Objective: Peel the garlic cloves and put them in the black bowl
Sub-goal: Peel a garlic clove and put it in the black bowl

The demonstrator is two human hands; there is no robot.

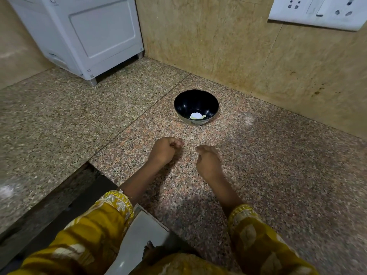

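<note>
Pale garlic cloves [196,116] lie in the bottom of the black bowl [184,104], which stands toward the counter's [278,155] back edge, close to the wall [218,46]. Nearer the front edge, the left hand [166,149] and right hand [208,161] sit apart, fingers curled; whether either pinches a clove cannot be told. A small, slick clove could slip out on the way and roll off the front edge.

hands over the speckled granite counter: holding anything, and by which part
It cannot be told. The left hand and right hand both have curled fingers, but no held thing is visible, and the right is blurred.
</note>
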